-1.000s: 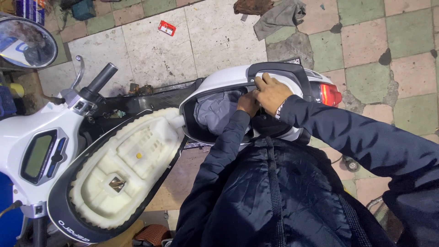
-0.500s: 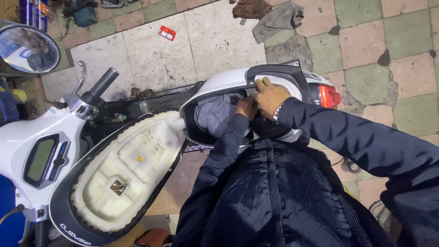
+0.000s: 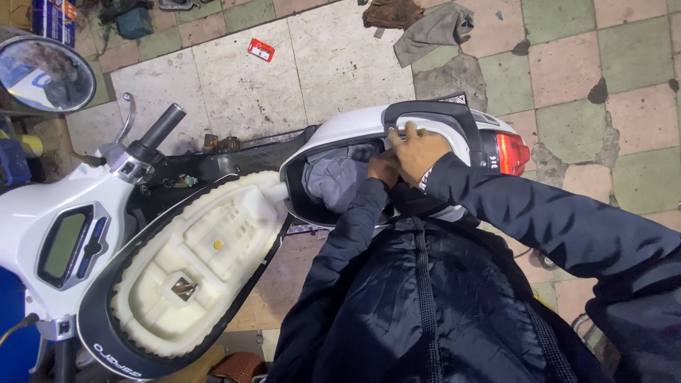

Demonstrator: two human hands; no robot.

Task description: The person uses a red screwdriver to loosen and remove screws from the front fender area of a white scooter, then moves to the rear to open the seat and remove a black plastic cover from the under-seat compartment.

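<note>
A white scooter (image 3: 355, 128) stands below me with its seat (image 3: 184, 262) flipped up toward the handlebar, white underside showing. The under-seat compartment (image 3: 298, 202) is open and a grey cloth (image 3: 337, 177) lies in it. My right hand (image 3: 420, 152) rests on the compartment's rear rim, just in front of the black grab rail (image 3: 440, 112), fingers stretched over the edge. My left hand (image 3: 383, 169) is curled just under it inside the compartment, touching the cloth's rear end. What its fingers hold is hidden. Both arms are in dark jacket sleeves.
The red tail light (image 3: 512, 152) is right of my hands. The handlebar grip (image 3: 159, 129), dashboard (image 3: 67, 245) and round mirror (image 3: 44, 74) are at left. On the cracked tiled floor lie rags (image 3: 433, 28), a small red packet (image 3: 260, 50) and tools.
Both hands stay at the compartment's rear rim, shifting only slightly. The view has drifted a little, bringing the mirror further into frame.
</note>
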